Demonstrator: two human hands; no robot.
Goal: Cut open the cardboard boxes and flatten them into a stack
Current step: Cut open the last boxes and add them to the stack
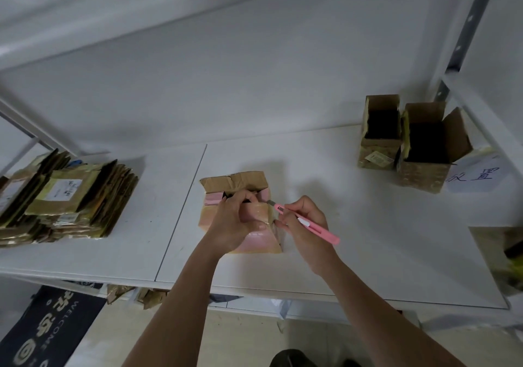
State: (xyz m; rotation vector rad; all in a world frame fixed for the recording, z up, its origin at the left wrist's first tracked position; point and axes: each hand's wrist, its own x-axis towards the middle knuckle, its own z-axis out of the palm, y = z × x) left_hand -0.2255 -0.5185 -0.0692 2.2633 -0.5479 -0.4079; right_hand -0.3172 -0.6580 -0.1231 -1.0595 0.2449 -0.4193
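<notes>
Box (240, 211) with pink-taped flaps, top open.

Two bare forearms, no sleeves in view up to the frame's lower edge. No watch, band or glove on either wrist. Left hand (235, 222) and right hand (304, 222) ungloved, no rings to be made out, nails short and plain. At the bottom edge, between the arms, a dark rounded shape, perhaps clothing or a shoe, too cut off to tell which
</notes>
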